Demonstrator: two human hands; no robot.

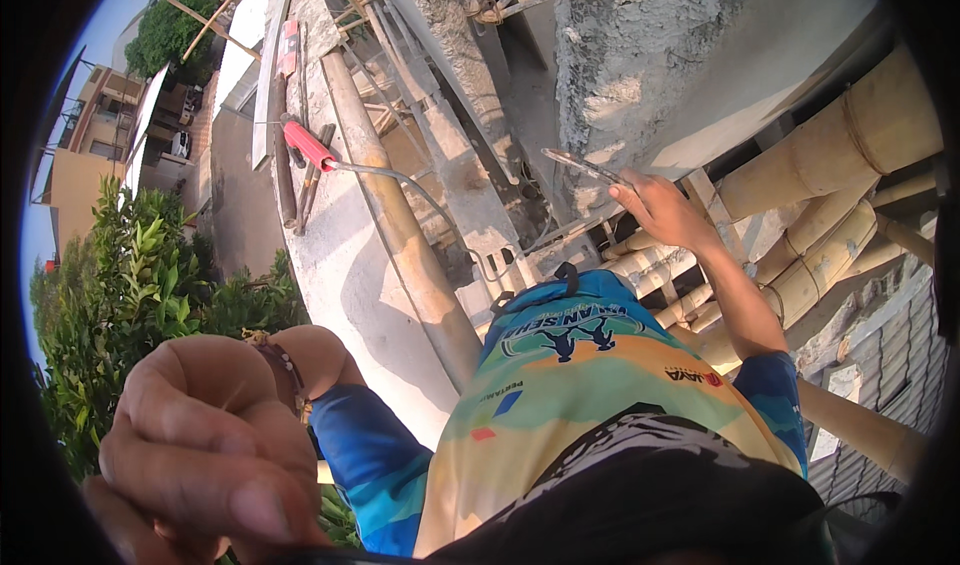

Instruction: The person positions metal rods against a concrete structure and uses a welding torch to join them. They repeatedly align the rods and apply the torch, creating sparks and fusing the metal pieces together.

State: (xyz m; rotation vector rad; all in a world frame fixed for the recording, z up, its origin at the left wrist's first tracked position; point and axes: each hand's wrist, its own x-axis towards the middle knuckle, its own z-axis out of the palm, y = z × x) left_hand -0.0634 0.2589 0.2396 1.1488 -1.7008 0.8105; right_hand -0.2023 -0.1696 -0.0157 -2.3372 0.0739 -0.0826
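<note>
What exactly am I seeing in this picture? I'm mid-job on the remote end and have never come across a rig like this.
There is no machine: these are a person's bare hands. The single picture comes from a wide camera on their head, looking down, so straight edges bend near the rim and the shirt fills the lower middle.

The left hand is close to the camera with its fingers curled; I can't tell whether it holds anything. The right hand grips a thin tool in front of a rough grey wall.

Over the pale ledge shows a red handle with a bent metal rod, near some dark bars. Thick bamboo poles are on the right.
</note>
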